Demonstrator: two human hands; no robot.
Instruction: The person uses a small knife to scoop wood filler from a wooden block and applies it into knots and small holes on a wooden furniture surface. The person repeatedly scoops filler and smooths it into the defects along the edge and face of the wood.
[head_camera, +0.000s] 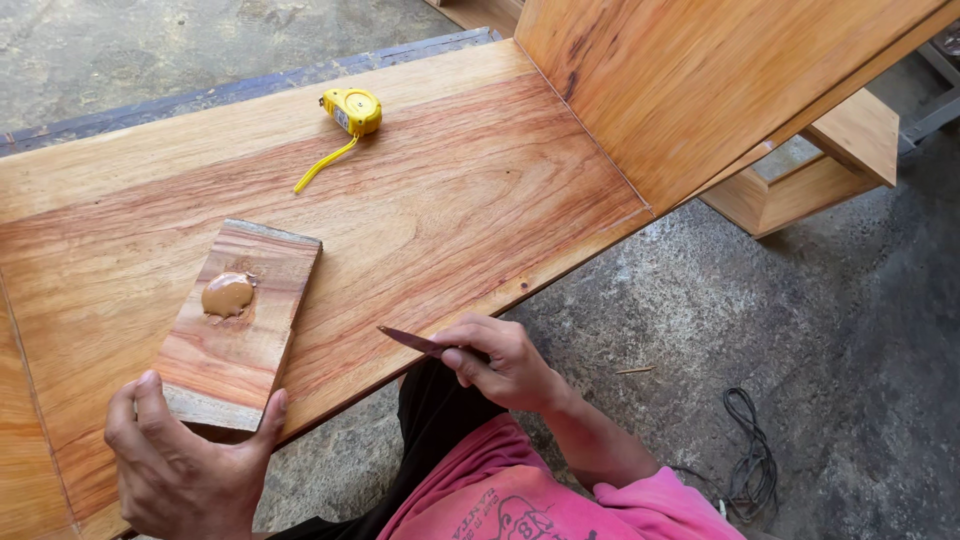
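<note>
My left hand (185, 465) grips the near end of a small wooden offcut (240, 325) that lies on a large wooden panel (450, 200). A blob of tan wood filler (228, 295) sits on the offcut. My right hand (500, 360) holds a thin putty knife (410, 341), its blade pointing left over the panel's near edge.
A yellow tape measure (351, 110) with its tape pulled out lies on the panel's far side. An upright wooden board (700, 80) joins the panel at the right. A black cord (745, 455) lies on the concrete floor (800, 320).
</note>
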